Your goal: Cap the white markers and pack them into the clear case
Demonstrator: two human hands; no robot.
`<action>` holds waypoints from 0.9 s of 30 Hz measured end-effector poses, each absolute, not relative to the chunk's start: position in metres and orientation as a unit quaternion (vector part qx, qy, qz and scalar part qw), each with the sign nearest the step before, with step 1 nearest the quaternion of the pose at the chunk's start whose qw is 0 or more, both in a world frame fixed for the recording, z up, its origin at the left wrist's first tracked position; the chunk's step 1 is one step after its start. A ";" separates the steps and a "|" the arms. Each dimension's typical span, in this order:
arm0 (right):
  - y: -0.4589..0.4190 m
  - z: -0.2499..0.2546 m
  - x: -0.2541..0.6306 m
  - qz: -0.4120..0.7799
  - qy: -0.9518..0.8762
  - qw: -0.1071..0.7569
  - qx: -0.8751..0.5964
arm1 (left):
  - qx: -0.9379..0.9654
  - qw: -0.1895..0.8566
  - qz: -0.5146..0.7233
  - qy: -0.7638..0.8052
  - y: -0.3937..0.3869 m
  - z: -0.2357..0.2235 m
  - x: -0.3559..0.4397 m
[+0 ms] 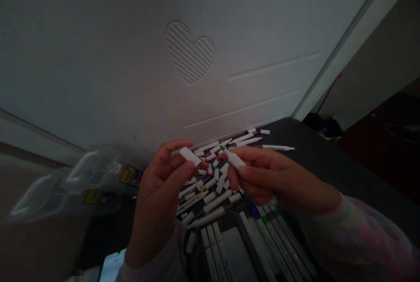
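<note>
Between thumb and fingers, my left hand [164, 177] pinches a white marker cap [190, 156]. My right hand [262, 170] grips a white marker [235, 160] with its green tip bare and pointing up and left toward the cap. Cap and marker are apart, with a small gap between them. Below and behind both hands lies a pile of loose white markers and caps [216, 201]. Closer to me, a dark case [234, 214] holds several markers [275, 234] side by side, some with blue, green and purple ends. My right wrist hides part of the case.
A white panel with an embossed heart [190, 54] rises just behind the pile. Clear plastic boxes [95, 172] with yellow labels stand at the left. A lit phone [112, 266] lies at the lower left. The dark grey surface [315, 164] runs off to the right.
</note>
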State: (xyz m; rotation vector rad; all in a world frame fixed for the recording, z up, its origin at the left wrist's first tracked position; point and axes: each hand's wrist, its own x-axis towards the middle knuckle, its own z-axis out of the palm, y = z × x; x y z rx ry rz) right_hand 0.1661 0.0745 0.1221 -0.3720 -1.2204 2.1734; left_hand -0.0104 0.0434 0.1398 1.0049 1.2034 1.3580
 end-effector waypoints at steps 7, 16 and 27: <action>0.073 0.123 0.167 0.809 -0.489 0.288 -0.152 | 0.418 0.491 0.576 0.502 0.044 0.139 -0.012; 0.073 0.121 0.167 0.808 -0.482 0.293 -0.167 | 0.418 0.478 0.584 0.506 0.045 0.139 -0.013; 0.074 0.120 0.164 0.825 -0.437 0.318 -0.168 | 0.400 0.478 0.592 0.511 0.043 0.145 -0.012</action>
